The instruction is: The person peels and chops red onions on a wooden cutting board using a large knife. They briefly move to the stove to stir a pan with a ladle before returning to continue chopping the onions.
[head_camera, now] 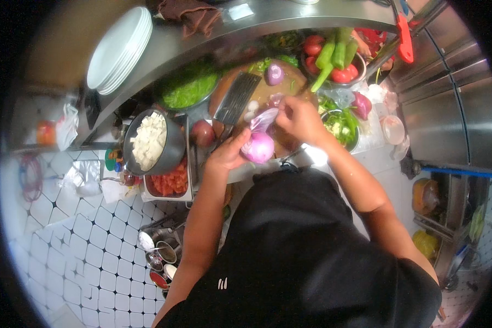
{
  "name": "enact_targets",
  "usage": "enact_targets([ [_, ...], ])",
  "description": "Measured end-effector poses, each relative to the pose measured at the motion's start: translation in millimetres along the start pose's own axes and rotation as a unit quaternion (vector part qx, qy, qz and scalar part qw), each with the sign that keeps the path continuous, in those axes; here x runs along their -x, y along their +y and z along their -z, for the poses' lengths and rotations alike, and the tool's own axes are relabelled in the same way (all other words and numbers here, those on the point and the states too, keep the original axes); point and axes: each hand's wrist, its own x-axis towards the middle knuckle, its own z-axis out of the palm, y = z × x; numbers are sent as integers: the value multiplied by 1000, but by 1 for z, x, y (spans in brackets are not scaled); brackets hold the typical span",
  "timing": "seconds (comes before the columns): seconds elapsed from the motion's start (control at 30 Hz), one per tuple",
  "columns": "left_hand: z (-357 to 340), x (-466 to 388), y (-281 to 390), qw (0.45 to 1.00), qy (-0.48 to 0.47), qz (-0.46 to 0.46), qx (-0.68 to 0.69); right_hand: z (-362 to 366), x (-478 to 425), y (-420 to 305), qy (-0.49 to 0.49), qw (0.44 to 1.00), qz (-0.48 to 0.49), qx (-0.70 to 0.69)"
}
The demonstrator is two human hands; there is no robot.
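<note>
My left hand grips a red onion just above the near edge of the round chopping board. A loosened flap of onion skin rises from its top. My right hand pinches the far end of that flap between thumb and fingers. On the board lie a cleaver, a peeled red onion and a few small white pieces, possibly garlic. Another red onion sits left of the board.
Left stand a pot of white cubes, a tray of chopped red food and a bowl of chopped greens. Right are a tomato-and-pepper bowl and cut green peppers. A steel shelf overhangs; another person's hand shows beyond.
</note>
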Motion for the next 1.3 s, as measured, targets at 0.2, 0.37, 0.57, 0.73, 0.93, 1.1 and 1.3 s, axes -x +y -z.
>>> enact_targets([
  [0.2,42,-7,-12,996,-72,6,-43,-20,10,20,-41,996,-71,-29],
  [0.37,-11,-7,17,999,-43,6,-19,-6,12,14,-9,994,-97,-47],
  [0.57,-7,-17,27,958,-18,-18,-285,13,10,-2,-167,955,85,-230],
  [0.73,-9,-20,22,962,2,-62,-265,12,22,-12,-146,974,121,-121],
  [0.93,-4,-19,4,983,65,-44,-169,5,30,-3,-78,984,143,-69],
  [1.1,-5,-18,-3,960,65,-79,-259,4,28,3,-100,989,94,-50],
  [1.3,-3,-11,2,961,63,-59,-262,22,21,-10,-199,968,103,-112],
])
